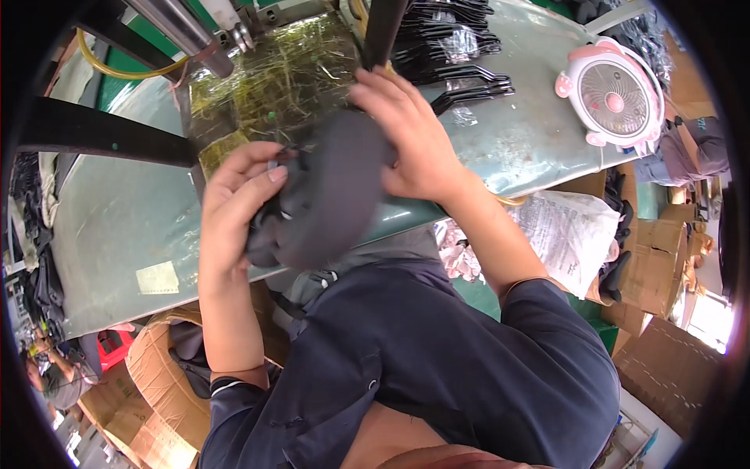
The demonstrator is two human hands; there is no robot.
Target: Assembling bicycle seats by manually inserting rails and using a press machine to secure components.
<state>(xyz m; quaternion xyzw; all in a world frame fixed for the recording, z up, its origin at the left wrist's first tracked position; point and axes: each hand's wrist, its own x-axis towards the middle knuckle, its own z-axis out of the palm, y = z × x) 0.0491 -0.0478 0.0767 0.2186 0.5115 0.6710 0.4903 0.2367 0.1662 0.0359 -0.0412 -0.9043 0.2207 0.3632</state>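
Note:
A dark grey, soft, padded item [336, 195] with a wide curved band is raised in front of my body, over the front edge of the table. It is blurred by motion, and its exact kind cannot be made out. My left hand [242, 191] grips its left side, thumb and fingers pinched together near a small light-coloured spot. On the other side, my right hand [410, 133] lies against the item's right edge with fingers stretched out and apart. Part of that palm and thumb is hidden behind the item.
Behind my hands is a machine bed [289, 74] covered in yellowish tape, under a metal press cylinder [183, 35]. Dark frame bars [109, 141] cross at left. Black strap-like pieces [461, 55] and a pink fan [613, 98] stand on the table [516, 148]. Cardboard boxes [160, 363] flank me.

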